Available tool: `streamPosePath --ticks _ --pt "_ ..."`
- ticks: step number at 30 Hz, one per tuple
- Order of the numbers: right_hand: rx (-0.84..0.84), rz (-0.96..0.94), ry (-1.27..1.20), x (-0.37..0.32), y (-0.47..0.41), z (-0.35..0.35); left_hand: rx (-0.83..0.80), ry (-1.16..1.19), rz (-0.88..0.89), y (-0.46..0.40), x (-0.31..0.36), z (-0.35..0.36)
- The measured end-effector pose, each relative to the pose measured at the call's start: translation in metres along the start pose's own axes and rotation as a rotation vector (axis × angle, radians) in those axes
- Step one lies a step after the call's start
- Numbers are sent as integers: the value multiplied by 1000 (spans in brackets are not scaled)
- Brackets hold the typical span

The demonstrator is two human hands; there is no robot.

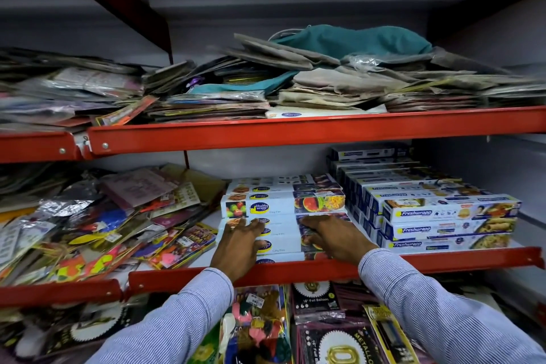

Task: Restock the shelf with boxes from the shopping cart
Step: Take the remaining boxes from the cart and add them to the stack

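Nearest you, below your striped sleeves, the lower shelf holds foil balloon packs in loose, glossy heaps; a box slipping off the red front lip would land among them.

Your left hand lies flat, fingers spread, on the left ends of the front cling film boxes. Your right hand lies the same way on their right ends. Neither hand is closed around anything; both press down and forward with open palms. The cart is out of view.

The risk starts right under your palms. The front boxes sit just behind the lip, stepped lower than the stack beyond your fingertips. Push unevenly and one end will skew, either riding over the lip towards you or jamming against that taller stack.

Just beside your right hand, the Freshwrapp boxes are stepped up in a slanting pile, touching or nearly touching your boxes. A shove to the right could nudge their front row and set the upper ones sliding.

Left of your left hand, loose party packets slope towards the boxes, and some could creep under an edge so that a box sits tilted.

Farther up, the top shelf carries floppy paper bags and cloth, well away from your hands.
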State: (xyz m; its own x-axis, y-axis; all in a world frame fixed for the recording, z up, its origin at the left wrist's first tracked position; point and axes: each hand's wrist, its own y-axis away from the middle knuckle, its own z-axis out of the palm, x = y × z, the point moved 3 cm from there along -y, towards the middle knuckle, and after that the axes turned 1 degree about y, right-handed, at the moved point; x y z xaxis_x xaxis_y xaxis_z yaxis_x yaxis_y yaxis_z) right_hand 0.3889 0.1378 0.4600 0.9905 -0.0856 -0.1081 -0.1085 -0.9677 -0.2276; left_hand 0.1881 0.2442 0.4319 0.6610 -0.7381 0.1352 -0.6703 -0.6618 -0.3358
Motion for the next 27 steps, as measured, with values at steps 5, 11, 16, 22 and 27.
streamPosePath --ticks 5,11,16,22,27 --pt "23 -35 82 -16 28 7 120 -51 -3 33 12 -6" --pt "139 -25 37 -52 101 45 230 2 131 121 30 15" --pt "47 27 -14 -72 162 106 43 117 43 207 30 69" --pt "-177 109 -115 -83 218 205 -284 258 -153 308 19 150" --pt "-490 234 -135 -91 271 315 -562 497 -282 383 15 234"
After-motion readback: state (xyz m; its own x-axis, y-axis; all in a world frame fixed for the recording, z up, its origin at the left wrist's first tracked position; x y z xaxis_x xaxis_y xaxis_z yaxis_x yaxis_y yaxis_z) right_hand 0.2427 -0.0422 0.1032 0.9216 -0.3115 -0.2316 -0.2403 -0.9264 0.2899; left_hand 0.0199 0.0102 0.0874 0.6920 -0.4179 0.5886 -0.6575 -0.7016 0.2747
